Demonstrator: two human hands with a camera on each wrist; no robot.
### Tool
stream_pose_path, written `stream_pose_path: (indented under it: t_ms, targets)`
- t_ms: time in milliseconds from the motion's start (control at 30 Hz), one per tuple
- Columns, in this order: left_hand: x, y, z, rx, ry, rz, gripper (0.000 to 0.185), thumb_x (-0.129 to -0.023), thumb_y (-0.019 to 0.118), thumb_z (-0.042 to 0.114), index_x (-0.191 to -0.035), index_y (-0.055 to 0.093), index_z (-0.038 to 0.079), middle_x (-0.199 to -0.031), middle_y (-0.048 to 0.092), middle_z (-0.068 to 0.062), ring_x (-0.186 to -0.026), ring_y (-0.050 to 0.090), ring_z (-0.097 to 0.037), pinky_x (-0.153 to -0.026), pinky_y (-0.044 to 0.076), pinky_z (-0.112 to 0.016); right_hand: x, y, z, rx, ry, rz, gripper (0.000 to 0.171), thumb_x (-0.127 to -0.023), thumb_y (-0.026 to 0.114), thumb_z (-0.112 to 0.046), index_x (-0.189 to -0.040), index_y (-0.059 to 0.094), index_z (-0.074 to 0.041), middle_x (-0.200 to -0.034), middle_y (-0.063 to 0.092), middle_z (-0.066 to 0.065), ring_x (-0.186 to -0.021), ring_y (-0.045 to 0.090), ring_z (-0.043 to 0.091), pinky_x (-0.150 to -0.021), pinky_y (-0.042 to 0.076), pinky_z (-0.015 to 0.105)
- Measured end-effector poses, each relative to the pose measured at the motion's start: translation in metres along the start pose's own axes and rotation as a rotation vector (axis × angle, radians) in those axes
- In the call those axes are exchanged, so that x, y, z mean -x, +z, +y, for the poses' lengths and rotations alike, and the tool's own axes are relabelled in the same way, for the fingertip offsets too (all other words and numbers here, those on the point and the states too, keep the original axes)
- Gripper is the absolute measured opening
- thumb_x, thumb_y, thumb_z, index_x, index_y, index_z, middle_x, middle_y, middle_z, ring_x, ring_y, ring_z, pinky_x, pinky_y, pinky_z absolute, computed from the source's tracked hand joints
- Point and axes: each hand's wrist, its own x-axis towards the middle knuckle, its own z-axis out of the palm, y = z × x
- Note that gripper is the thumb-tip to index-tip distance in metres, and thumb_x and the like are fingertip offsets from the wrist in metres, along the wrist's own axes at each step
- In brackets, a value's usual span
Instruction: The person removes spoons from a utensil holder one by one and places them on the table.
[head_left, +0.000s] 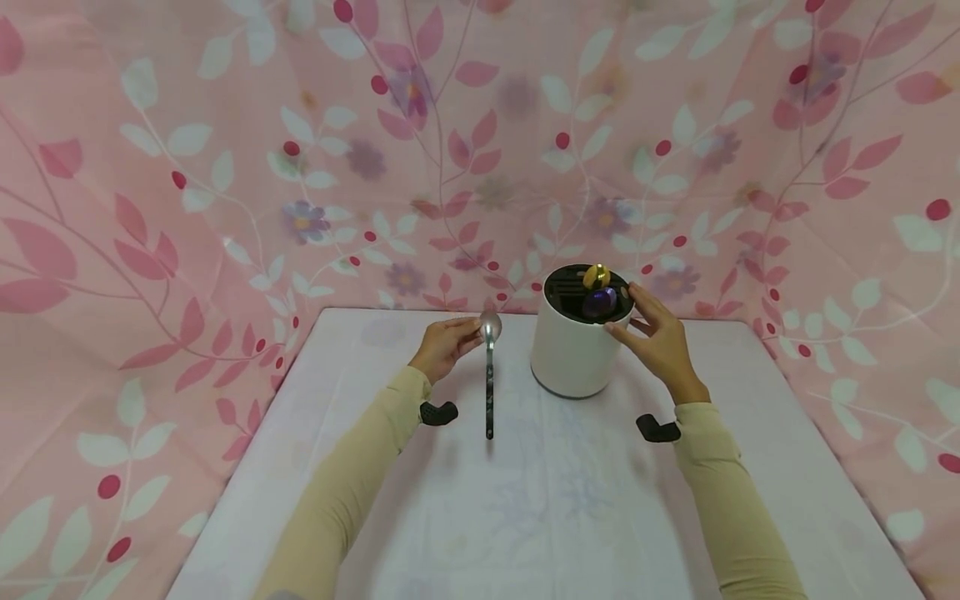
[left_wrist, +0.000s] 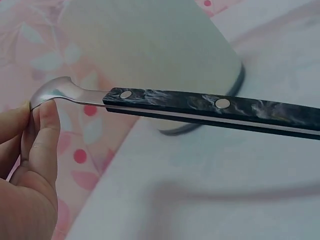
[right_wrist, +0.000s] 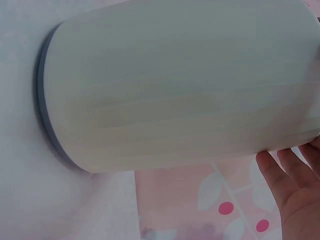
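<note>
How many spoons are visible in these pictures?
3: one spoon in the left hand; a gold spoon and a purple spoon in the holder. More may be hidden.

Pink cloth backdrop hangs behind worktop and wraps round both sides, closing off view of room. Print on cloth: white leaves, dark pink leaves, red berries, faded purple flowers, thin curling stems. Cloth meets worktop along far edge and runs down past left and right edges. Worktop covered in pale white-lilac cloth with faint floral pattern. Light soft, even; weak shadows on worktop. No wall, floor or window visible.
</note>
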Motion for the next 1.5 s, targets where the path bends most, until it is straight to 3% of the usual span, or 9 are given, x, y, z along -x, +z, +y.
stream_pose_path:
  t_ms: [267, 400, 567, 667, 867, 1067, 1333, 1500]
  targets:
    - [0.004, -0.018, -0.036, -0.008, -0.118, 0.108, 0.031, -0.09, 0.069, 0.003, -0.119, 0.066, -0.006, -0.105, 0.069, -0.014, -0.088, 0.069, -0.017, -0.088, 0.054, -0.03, -0.004, 0.002, 0.003, -0.061, 0.011, -0.014, 0.076, -0.085, 0.078, -0.017, -0.149, 0.039, -0.009, -0.154, 0.034, 0.011, -0.138, 0.038, 0.029, -0.101, 0.043, 0.05]
    - [0.009, -0.03, -0.052, -0.042, -0.12, 0.147, 0.031, -0.09, 0.07, 0.005, -0.119, 0.066, -0.006, -0.099, 0.071, -0.012, -0.085, 0.069, -0.015, -0.089, 0.054, -0.03, -0.01, 0.007, 0.011, -0.059, 0.02, -0.032, 0.078, -0.085, 0.078, -0.02, -0.15, 0.037, -0.012, -0.155, 0.033, 0.008, -0.138, 0.038, 0.027, -0.102, 0.043, 0.048]
    - [0.004, -0.035, -0.067, -0.025, -0.109, 0.185, 0.03, -0.089, 0.07, 0.002, -0.116, 0.066, -0.009, -0.09, 0.072, -0.009, -0.077, 0.068, -0.012, -0.078, 0.057, -0.026, -0.017, 0.01, 0.035, -0.044, 0.027, -0.022, 0.079, -0.084, 0.079, -0.025, -0.15, 0.037, -0.026, -0.156, 0.032, -0.004, -0.138, 0.039, 0.021, -0.102, 0.044, 0.042]
    - [0.002, -0.034, -0.071, -0.014, -0.115, 0.185, 0.03, -0.088, 0.07, 0.0, -0.116, 0.066, -0.009, -0.089, 0.072, -0.009, -0.076, 0.068, -0.012, -0.079, 0.057, -0.026, -0.016, 0.008, 0.034, -0.028, 0.023, -0.018, 0.079, -0.084, 0.079, -0.025, -0.15, 0.037, -0.024, -0.156, 0.032, -0.003, -0.138, 0.039, 0.022, -0.101, 0.044, 0.041]
    - [0.002, -0.027, -0.074, 0.0, -0.11, 0.161, 0.03, -0.089, 0.069, 0.0, -0.117, 0.066, -0.009, -0.094, 0.072, -0.011, -0.081, 0.069, -0.013, -0.086, 0.055, -0.029, -0.009, 0.001, 0.007, -0.042, 0.001, -0.001, 0.077, -0.084, 0.079, -0.016, -0.149, 0.038, -0.007, -0.155, 0.034, 0.012, -0.137, 0.04, 0.031, -0.1, 0.044, 0.05]
    - [0.003, -0.025, -0.08, 0.009, -0.151, 0.187, 0.03, -0.088, 0.071, 0.0, -0.116, 0.067, -0.008, -0.094, 0.072, -0.011, -0.085, 0.069, -0.013, -0.085, 0.056, -0.029, -0.003, 0.0, -0.004, -0.043, 0.004, 0.006, 0.075, -0.084, 0.078, -0.014, -0.148, 0.04, -0.007, -0.154, 0.035, 0.014, -0.137, 0.039, 0.031, -0.1, 0.044, 0.051]
    - [0.0, -0.023, -0.086, -0.126, -0.118, 0.184, 0.026, -0.089, 0.069, -0.002, -0.113, 0.068, -0.009, -0.105, 0.07, -0.017, -0.088, 0.07, -0.017, -0.083, 0.057, -0.03, 0.0, -0.001, 0.0, -0.04, 0.022, 0.007, 0.076, -0.085, 0.079, -0.017, -0.149, 0.039, -0.009, -0.154, 0.035, 0.012, -0.136, 0.041, 0.029, -0.1, 0.044, 0.05]
    - [-0.005, -0.026, -0.092, -0.21, -0.082, 0.164, 0.021, -0.087, 0.07, -0.004, -0.107, 0.07, -0.011, -0.102, 0.07, -0.019, -0.084, 0.071, -0.019, -0.077, 0.058, -0.03, 0.001, -0.001, 0.001, -0.048, 0.025, 0.006, 0.075, -0.085, 0.078, -0.016, -0.149, 0.04, -0.009, -0.154, 0.035, 0.012, -0.136, 0.041, 0.03, -0.1, 0.044, 0.05]
